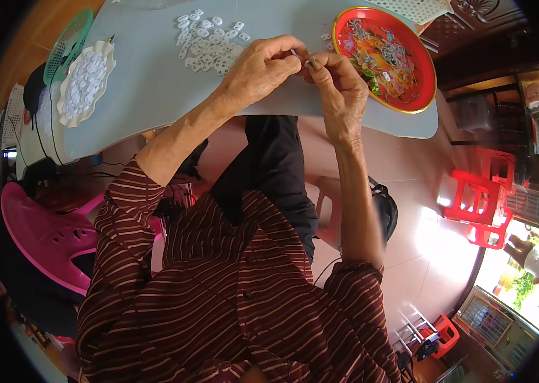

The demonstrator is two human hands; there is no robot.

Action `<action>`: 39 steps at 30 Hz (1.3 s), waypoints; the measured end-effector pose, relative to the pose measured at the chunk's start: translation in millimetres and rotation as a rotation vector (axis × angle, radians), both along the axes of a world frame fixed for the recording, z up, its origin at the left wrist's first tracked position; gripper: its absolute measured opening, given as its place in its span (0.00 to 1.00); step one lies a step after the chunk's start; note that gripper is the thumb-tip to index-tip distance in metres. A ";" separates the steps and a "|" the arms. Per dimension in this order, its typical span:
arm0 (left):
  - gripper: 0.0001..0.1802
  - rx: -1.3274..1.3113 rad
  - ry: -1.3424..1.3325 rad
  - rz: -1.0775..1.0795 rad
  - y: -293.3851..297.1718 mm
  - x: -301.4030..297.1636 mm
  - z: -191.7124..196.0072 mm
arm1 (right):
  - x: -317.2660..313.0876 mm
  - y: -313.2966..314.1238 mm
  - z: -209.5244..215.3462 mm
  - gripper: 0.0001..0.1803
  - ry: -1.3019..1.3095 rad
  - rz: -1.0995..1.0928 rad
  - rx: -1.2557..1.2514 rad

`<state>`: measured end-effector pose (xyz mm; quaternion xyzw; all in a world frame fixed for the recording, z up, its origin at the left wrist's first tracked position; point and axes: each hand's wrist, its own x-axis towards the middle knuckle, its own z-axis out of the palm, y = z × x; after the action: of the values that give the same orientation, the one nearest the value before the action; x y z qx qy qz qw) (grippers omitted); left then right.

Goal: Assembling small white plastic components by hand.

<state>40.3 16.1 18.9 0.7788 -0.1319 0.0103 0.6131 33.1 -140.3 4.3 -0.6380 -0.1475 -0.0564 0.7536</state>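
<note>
I'm looking down from the head camera and the biggest thing in view is the pale grey table [148,83], curving across the top of the picture. Below it, at the left edge, a pink plastic chair [46,239] sits low, and out to the right a red plastic stool [483,204] stands on the tiled floor in a patch of sunlight. On the table's right end there's a round red tray [424,70] with a gold rim, filled with a tangle of small grey metal pieces over a colourful pattern. At the far left, a scalloped white dish [105,54] holds a heap of small white rings, with a green mesh basket [65,41] just beyond it. Between dish and tray, a loose scatter of small white plastic pieces [209,41] lies on the tabletop, just beyond the hands. Now the hands themselves: the left hand [260,70] and right hand [339,86] meet fingertip to fingertip above the table's near edge, right beside the red tray. Both are pinched shut on a tiny part [301,59] held between them, the left with thumb and forefinger curled tight, the right doing the same from the other side. The part is too small for me to say what it is.
</note>
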 end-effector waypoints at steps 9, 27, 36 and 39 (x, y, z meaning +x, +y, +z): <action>0.09 0.064 -0.143 0.023 -5.0 -1.1 1.6 | -1.3 -1.4 3.5 0.07 0.093 -0.034 0.014; 0.08 -0.226 -0.007 -0.057 6.1 13.7 2.5 | -3.3 2.9 3.8 0.09 0.056 -0.055 0.020; 0.08 -0.004 -0.076 -0.056 3.6 7.9 10.9 | -4.7 2.3 3.5 0.13 0.010 -0.101 -0.050; 0.09 0.047 -0.073 -0.097 3.5 10.5 10.8 | -5.2 2.6 4.5 0.12 0.009 -0.083 -0.019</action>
<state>50.9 19.6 29.7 0.7848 -0.1921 0.0059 0.5892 27.9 -137.7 8.7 -0.6511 -0.1178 -0.0834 0.7451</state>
